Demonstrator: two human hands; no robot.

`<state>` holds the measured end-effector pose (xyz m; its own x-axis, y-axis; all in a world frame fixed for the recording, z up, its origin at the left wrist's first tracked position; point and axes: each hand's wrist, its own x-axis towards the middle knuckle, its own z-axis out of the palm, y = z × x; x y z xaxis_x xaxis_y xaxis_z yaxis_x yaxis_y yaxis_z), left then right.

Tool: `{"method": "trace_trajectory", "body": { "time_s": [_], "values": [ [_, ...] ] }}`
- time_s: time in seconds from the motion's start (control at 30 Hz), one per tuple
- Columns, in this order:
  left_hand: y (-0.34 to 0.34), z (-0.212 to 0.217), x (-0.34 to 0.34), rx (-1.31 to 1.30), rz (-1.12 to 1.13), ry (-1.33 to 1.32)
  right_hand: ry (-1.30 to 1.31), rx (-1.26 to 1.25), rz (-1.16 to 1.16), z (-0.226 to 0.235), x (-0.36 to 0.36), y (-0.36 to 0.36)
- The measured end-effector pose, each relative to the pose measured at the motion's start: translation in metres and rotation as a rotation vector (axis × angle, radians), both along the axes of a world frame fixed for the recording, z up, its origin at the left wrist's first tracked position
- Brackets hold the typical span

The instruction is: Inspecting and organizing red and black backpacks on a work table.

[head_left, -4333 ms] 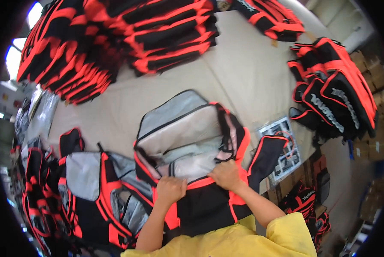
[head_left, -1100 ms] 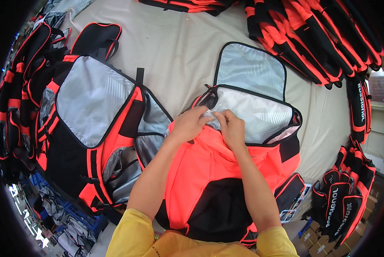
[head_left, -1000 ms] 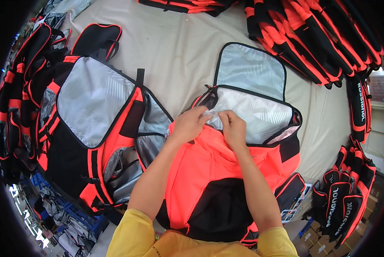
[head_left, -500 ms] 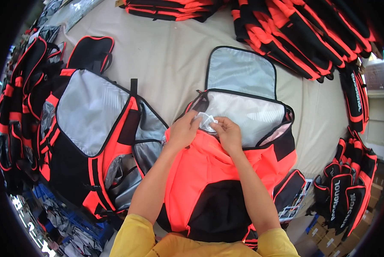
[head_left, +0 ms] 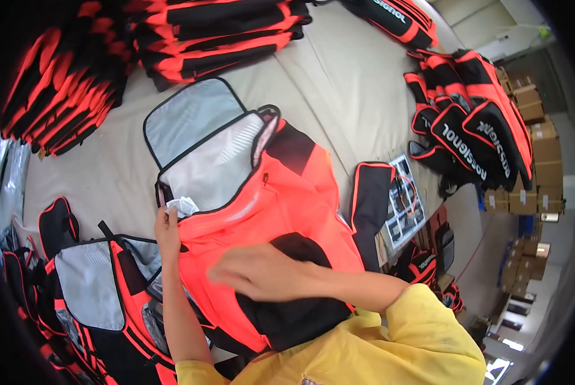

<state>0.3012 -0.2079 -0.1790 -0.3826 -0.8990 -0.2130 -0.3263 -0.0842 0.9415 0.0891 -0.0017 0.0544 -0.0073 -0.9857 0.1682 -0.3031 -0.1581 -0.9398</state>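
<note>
In front of me lies a neon-coral and black backpack (head_left: 300,173), its grey-lined flap (head_left: 194,115) folded back and its pale lining showing. My left hand (head_left: 166,228) is at the left corner of the opening, fingers closed on white labels (head_left: 183,206) that rest against the inside edge. Over the black front panel hovers my right hand (head_left: 255,273), smeared by motion. Its fingers cannot be read clearly, and anything held in them cannot be made out. Another backpack (head_left: 91,282) of the same kind lies to the left, its grey lining turned up.
Folded coral-black bags are stacked at the far left (head_left: 62,83) and far middle (head_left: 217,38). More bags (head_left: 473,122) stand at the right beside a printed picture sheet (head_left: 404,202). Cardboard boxes (head_left: 547,154) are piled beyond the beige-covered table (head_left: 339,83).
My view has turned to the right. My right hand has left the white labels and moved back over the backpack's front; my left hand stays at the labels.
</note>
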Motion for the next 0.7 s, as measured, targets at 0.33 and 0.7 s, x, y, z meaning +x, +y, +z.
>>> {"method": "trace_trajectory", "body": {
  "time_s": [0.33,0.7],
  "values": [
    [-0.045,0.134,-0.057,-0.541,0.328,-0.376,-0.774,-0.694,-0.327,0.122,-0.006,0.116],
    [0.105,0.111,-0.126,-1.234,-0.326,-0.735,-0.97,-0.503,-0.216,0.159,-0.019,0.179]
  ]
}}
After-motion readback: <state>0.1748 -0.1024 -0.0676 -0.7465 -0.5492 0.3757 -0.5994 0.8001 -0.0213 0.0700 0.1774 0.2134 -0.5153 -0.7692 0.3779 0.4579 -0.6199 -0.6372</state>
